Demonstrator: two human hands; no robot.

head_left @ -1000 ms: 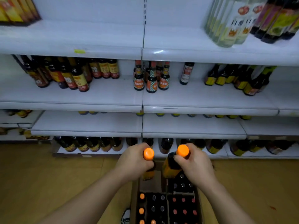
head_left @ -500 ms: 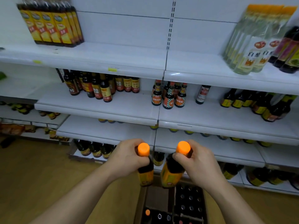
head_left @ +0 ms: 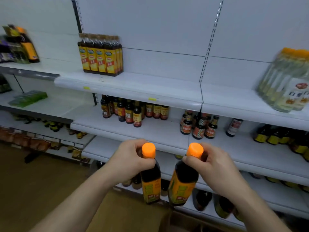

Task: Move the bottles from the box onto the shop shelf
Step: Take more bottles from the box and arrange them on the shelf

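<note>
Left hand [head_left: 132, 158] wrapped firmly round the neck of a dark, glossy bottle with a yellow label and bright orange cap [head_left: 150, 181], fingers curled just below the cap. Right hand [head_left: 215, 166] likewise closed round the neck of a second, matching orange-capped bottle [head_left: 183, 185], tilted slightly toward the left hand. Both bottles in the air between the hands, close together but apart, bodies hanging below the knuckles. Box out of view. Straight ahead of the hands, white metal shop shelves [head_left: 158, 129] with bare space; higher up, left of the left hand, a row of similar yellow-labelled bottles [head_left: 102, 56]. Judged step: carrying the pair to a shelf. Best done by lifting clear of the shelf lip, setting each base down flat and upright, and releasing only once steady; with a neck-only grip, some risk of the bodies swinging.
</note>
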